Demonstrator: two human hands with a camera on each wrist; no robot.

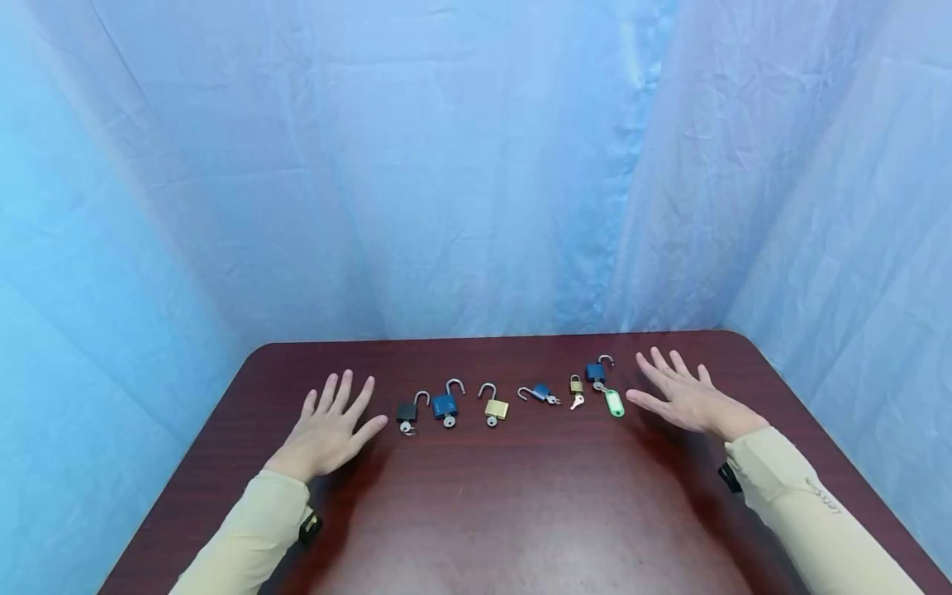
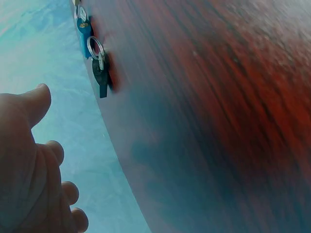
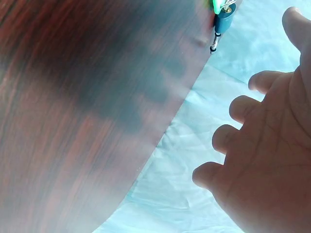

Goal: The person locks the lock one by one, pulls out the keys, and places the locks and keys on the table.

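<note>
Table [image 1: 521, 496]: dark red-brown wood grain, glossy, rounded far corners. Backdrop [image 1: 446, 165]: pale blue wrinkled sheeting, hung behind and along both sides, folds meeting at rear corners. Light: even, diffuse, soft shadows on tabletop.

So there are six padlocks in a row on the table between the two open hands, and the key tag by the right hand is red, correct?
Not quite: the key tag is green, as the head view shows. The six padlocks do lie in a row on the table between the open left hand and right hand.
</note>
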